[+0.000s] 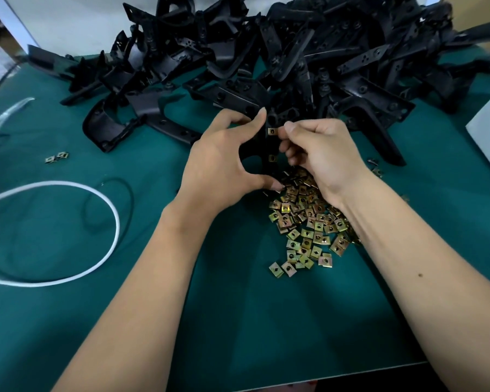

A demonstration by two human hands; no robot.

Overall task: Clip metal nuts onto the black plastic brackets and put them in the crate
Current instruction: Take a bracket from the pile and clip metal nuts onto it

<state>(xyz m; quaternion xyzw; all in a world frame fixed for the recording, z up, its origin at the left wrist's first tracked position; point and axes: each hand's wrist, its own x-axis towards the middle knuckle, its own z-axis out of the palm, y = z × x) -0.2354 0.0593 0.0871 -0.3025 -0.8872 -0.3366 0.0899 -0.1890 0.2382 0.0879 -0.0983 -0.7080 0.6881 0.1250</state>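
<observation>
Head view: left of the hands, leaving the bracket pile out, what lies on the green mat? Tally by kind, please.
metal nuts: 2
white cord loop: 1
black cord loop: 1
clear plastic strip: 1
Total: 5

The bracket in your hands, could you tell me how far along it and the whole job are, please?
Done: one nut sits lower on the held bracket. In hand: left hand grips the bracket; right hand pushes a second nut on. Left: the bracket pile, the loose nut heap; no crate in view.
</observation>
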